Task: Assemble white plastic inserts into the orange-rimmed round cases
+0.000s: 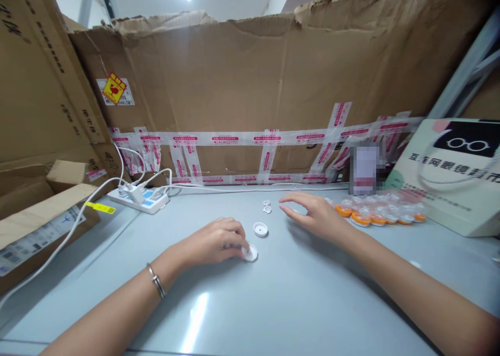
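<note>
My left hand (219,241), a metal bracelet on its wrist, has its fingertips closed on the edge of a small white round disc (252,253) lying on the table. The fingers partly cover this disc. Just beyond it sits a white round cap (260,230) with a raised rim and a dark spot in its centre. Two tiny white plastic parts (266,209) lie farther back. To their right my right hand (316,215) hovers with thumb and fingers apart, holding nothing.
Several white and orange round pieces (377,218) are grouped at the right, by a pixelated upright object (365,167) and a pale green bag (433,189). A white power strip (148,200) with cables and an open cardboard box (42,215) stand left. Taped cardboard (234,85) walls the back.
</note>
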